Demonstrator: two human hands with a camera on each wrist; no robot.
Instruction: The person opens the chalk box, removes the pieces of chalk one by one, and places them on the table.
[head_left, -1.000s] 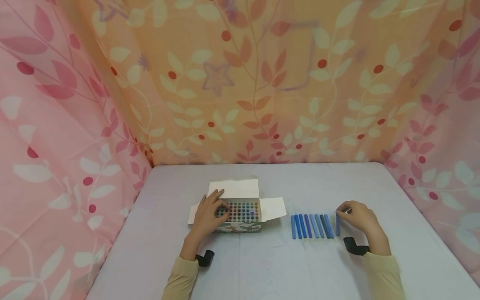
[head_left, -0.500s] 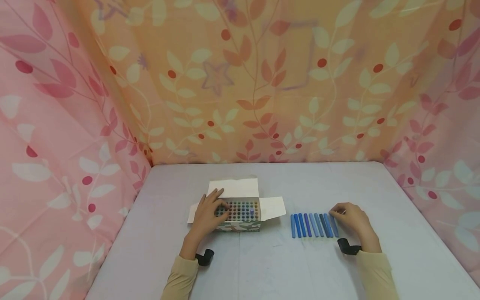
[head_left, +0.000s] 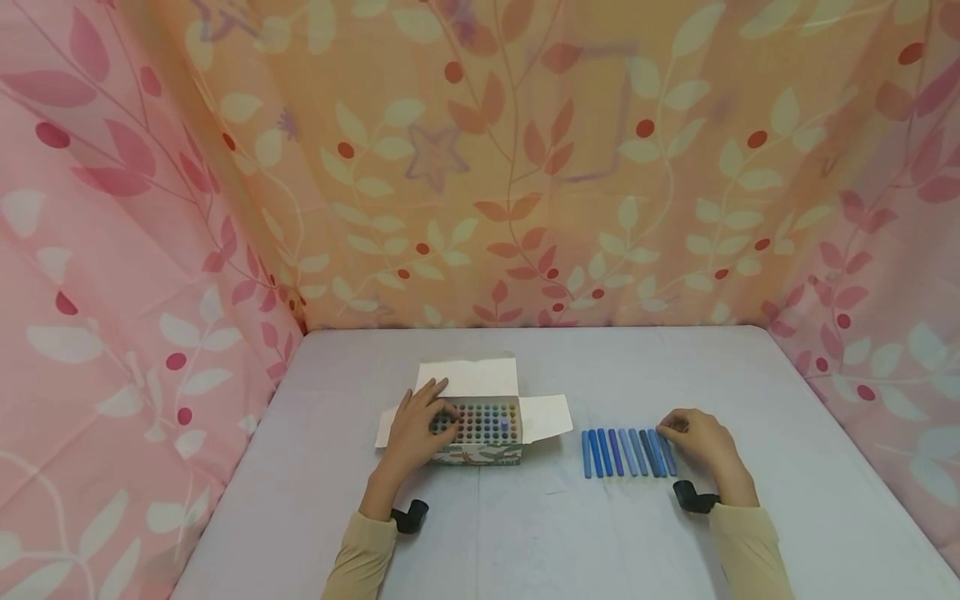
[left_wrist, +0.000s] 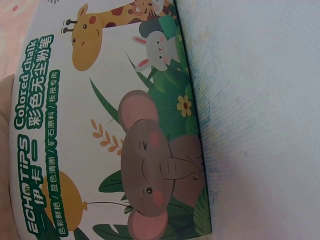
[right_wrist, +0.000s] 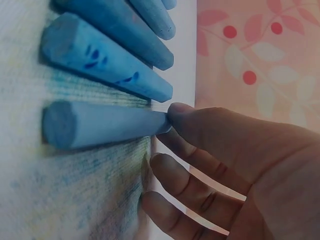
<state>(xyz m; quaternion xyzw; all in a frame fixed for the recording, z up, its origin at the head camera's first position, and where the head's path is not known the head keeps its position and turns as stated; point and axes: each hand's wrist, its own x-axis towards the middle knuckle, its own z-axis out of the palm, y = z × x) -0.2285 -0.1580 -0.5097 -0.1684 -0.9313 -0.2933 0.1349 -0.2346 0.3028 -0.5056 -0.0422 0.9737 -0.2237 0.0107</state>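
Observation:
In the head view, my right hand [head_left: 699, 433] is at the right end of a row of blue chalk sticks [head_left: 617, 452]. Thumb and forefinger pinch the far end of the last chalk stick [right_wrist: 107, 125], which lies on the cloth beside its neighbour. My left hand [head_left: 420, 425] rests over the left part of an opened chalk box [head_left: 480, 454], thumb and forefinger bent towards each other, other fingers extended. Whether they touch any chalk inside cannot be made out. Close up in the left wrist view, the box front [left_wrist: 145, 150] shows an elephant and the words "Colored chalk".
Upright chalks of many colours fill the box, one purple chalk [head_left: 505, 426] standing higher. Its white flaps [head_left: 545, 417] spread outwards. A pale cloth [head_left: 525, 542] with faint chalk smudges covers the table. Patterned curtains [head_left: 510, 167] hang behind and at both sides.
My right hand has moved left with the pinched chalk stick, bringing it from a gap to the row's right end. The left hand and the box have stayed put.

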